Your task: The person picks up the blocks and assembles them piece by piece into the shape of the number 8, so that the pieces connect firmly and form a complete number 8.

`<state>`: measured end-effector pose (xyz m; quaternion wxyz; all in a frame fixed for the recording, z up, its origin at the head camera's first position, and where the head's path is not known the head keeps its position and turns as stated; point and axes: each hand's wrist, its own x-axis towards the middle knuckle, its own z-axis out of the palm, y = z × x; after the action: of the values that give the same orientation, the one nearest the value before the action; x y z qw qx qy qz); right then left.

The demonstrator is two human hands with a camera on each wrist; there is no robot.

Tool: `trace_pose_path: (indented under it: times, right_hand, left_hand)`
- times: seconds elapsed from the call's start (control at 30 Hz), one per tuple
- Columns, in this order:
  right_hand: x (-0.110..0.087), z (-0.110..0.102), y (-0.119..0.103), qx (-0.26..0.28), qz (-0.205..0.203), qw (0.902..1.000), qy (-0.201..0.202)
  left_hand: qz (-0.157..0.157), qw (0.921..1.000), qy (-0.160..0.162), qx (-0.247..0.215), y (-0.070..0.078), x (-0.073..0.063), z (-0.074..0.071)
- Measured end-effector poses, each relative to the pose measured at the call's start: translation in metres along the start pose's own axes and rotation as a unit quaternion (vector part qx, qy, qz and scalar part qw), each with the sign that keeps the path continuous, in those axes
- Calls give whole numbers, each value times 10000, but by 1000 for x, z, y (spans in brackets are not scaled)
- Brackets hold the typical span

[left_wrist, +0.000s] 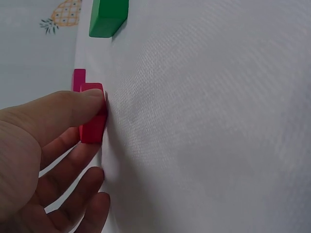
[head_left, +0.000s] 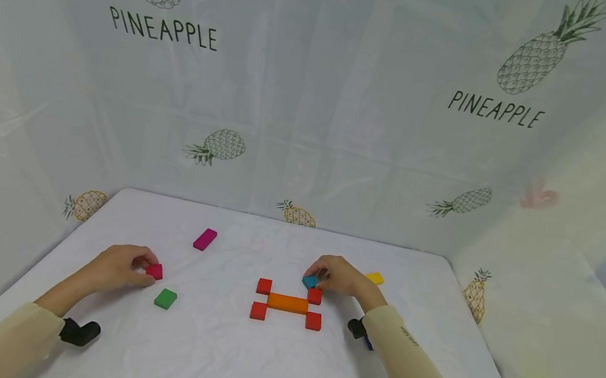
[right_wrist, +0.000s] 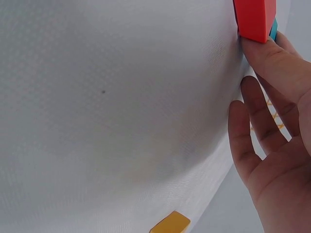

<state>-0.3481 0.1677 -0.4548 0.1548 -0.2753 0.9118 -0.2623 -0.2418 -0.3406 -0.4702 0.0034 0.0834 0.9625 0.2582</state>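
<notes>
My left hand (head_left: 115, 268) pinches a crimson block (head_left: 155, 271) between thumb and fingers at the left of the table; the left wrist view shows the thumb over the block (left_wrist: 93, 127). A green block (head_left: 165, 298) lies just nearer to me. My right hand (head_left: 343, 275) grips a blue block (head_left: 310, 281) behind the far right red block (head_left: 314, 296). That red block is one of several red squares at the corners of an orange bar (head_left: 288, 303), making an H-like shape. Fingers hide part of the blue block.
A magenta block (head_left: 205, 239) lies toward the back left of the white table (head_left: 188, 359). Beyond my right wrist is a yellow block (head_left: 375, 278). A dark blue piece (head_left: 369, 343) shows partly beside the right sleeve. Pineapple-printed sheets (head_left: 314, 101) hang behind the table.
</notes>
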Motion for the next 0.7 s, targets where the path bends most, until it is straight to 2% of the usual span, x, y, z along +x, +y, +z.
trace_pose_path:
  times: [0.13, 0.33, 0.57, 0.7]
  right_hand:
    - [0, 0, 0, -9, 16, 10000, 26]
    - [0, 1, -1, -27, 1, 10000, 37]
    - [-1, 1, -1, -198, -37, 9998, 37]
    - [0, 1, 1, -164, -23, 9999, 47]
  left_hand:
    - [-26, 10000, -13, 44, 1, 2, 1]
    - [207, 9998, 45, 62, 8, 8, 0]
    - [796, 9968, 87, 1, 30, 23, 0]
    - [974, 9952, 52, -12, 48, 35, 3]
